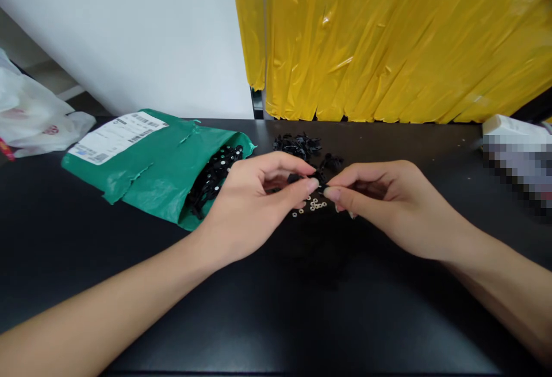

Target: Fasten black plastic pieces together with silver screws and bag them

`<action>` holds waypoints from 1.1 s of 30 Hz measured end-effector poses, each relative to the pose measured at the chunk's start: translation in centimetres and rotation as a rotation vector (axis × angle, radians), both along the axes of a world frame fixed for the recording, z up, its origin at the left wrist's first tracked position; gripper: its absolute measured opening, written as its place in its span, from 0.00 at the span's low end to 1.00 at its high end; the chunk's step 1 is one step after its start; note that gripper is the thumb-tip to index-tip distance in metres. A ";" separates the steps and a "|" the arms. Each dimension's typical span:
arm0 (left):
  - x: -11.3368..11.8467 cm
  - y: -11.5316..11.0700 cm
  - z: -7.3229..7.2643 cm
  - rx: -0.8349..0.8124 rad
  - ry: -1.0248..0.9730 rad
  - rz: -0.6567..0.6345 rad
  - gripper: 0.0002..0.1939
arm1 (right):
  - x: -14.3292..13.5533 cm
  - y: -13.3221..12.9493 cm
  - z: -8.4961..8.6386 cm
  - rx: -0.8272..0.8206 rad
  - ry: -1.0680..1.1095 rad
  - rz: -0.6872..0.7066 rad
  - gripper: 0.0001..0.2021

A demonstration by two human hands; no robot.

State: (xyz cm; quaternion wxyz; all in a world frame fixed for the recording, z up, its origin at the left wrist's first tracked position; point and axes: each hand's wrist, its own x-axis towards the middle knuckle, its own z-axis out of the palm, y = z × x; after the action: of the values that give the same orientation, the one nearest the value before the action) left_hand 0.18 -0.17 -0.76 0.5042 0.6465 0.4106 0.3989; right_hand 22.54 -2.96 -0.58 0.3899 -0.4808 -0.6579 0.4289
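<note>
Between the fingertips of both hands is a small black plastic part (pixel 319 180), mostly covered by the fingers. My left hand (pixel 263 193) pinches it from the left, and my right hand (pixel 375 193) pinches its right side. Just below the fingertips, several small silvery washers (pixel 318 205) lie on the black table (pixel 328 308). Behind the hands sits a pile of small black parts (pixel 297 145), with a smaller cluster of black pieces (pixel 332 162) to its right. My left wrist is close to the mouth of a green plastic mailer (pixel 172 164), which holds black parts with shiny round metal pieces (pixel 218 173).
A white plastic bag (pixel 38 112) lies at the far left. Yellow plastic sheeting (pixel 388 38) hangs along the back, beside a white panel (pixel 164 38). At the right edge rests a white box-like object (pixel 513 130), partly blurred out.
</note>
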 end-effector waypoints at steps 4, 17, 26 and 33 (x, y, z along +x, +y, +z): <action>0.6 0.1 0.2 -0.188 -0.177 0.021 0.12 | -0.5 0.1 -0.2 0.015 0.150 0.022 0.06; 1.3 -0.7 0.2 0.061 -0.171 0.244 0.14 | -2.4 -0.2 -0.8 0.074 0.095 -0.020 0.10; 0.9 -1.2 0.3 0.176 -0.125 0.192 0.07 | -2.0 -0.3 -0.6 0.122 0.056 -0.031 0.18; 0.7 -1.0 0.1 0.114 -0.163 0.036 0.03 | -1.9 -0.5 -0.5 0.193 0.059 -0.074 0.20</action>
State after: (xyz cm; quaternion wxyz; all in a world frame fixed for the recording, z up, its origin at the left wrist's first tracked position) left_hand 0.92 -1.20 -0.64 0.4910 0.6320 0.3566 0.4820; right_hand 20.66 -3.44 -1.04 0.4693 -0.4521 -0.6662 0.3628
